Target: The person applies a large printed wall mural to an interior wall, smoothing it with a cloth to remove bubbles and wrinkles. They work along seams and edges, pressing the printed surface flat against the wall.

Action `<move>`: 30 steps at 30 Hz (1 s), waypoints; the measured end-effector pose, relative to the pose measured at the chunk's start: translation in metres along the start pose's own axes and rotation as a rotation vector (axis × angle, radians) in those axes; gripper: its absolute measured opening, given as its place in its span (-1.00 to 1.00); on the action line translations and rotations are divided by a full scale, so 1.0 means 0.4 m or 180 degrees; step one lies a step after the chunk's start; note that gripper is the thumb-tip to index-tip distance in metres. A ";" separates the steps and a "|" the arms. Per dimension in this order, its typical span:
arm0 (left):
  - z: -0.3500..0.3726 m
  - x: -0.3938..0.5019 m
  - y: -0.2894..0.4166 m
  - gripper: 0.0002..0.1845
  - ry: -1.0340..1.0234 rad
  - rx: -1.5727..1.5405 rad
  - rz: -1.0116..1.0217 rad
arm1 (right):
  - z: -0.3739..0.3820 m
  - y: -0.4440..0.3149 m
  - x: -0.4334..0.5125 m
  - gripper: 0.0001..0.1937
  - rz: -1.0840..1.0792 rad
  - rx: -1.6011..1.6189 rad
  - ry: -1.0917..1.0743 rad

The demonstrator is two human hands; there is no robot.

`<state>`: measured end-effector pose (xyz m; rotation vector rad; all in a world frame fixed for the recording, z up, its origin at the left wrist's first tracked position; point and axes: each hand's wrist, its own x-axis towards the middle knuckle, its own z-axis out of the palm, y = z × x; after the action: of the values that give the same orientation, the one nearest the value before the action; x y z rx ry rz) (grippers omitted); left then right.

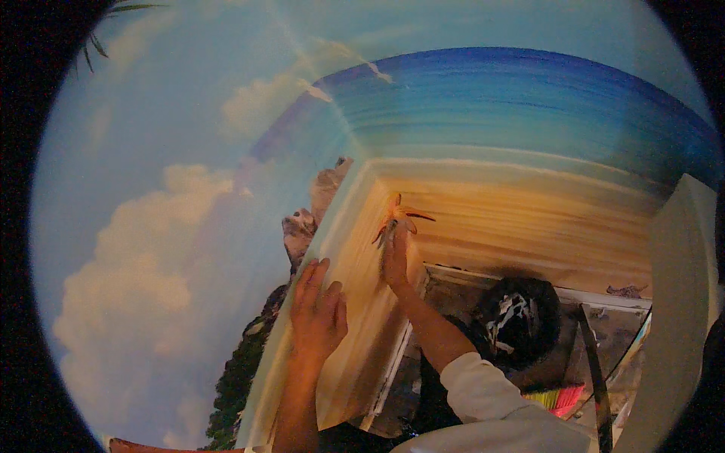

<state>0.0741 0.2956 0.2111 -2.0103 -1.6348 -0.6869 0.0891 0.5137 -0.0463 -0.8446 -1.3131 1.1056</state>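
Observation:
In the corner of a painted wall, an orange starfish (395, 212) with dark-edged arms lies across the sand-coloured band (510, 226). My right hand (396, 257) reaches up to it, fingertips at its lower part. A small dark spot shows at those fingertips; whether it is a thin tool or paint is too blurred to tell. To the left, my left hand (318, 311) is held against or just over the left wall's sandy band, back of the hand showing, fingers apart and nothing in them.
A black bucket (518, 323) with pale paint smears stands on the stained floor. Beyond it are a broom head with pink and yellow bristles (558, 398) and a dark strip (595, 374). A pale upright panel (677, 311) bounds the right side. Painted rocks (300, 232) edge the left wall.

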 end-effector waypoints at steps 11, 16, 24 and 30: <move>-0.048 -0.024 -0.022 -0.75 0.0006 -0.0100 -0.0079 | 0.068 -0.344 0.091 -0.37 -0.1647 -0.0356 0.0110; -0.045 0.007 -0.015 -0.80 0.0360 -0.0318 0.0216 | 0.058 -0.595 0.278 -0.39 -0.2261 -0.0434 0.0147; -0.094 -0.023 -0.011 -0.82 0.1297 0.0006 0.0296 | 0.048 -0.613 0.085 -0.35 -0.3103 -0.0510 -0.0522; -0.140 -0.045 0.006 -0.82 0.1570 0.0280 0.0371 | 0.068 -0.635 0.234 -0.35 -0.2434 -0.0311 0.0026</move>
<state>0.0681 0.2466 0.2428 -1.6844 -1.2257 -0.9568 0.0905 0.5250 0.2255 -0.3448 -1.5054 0.4343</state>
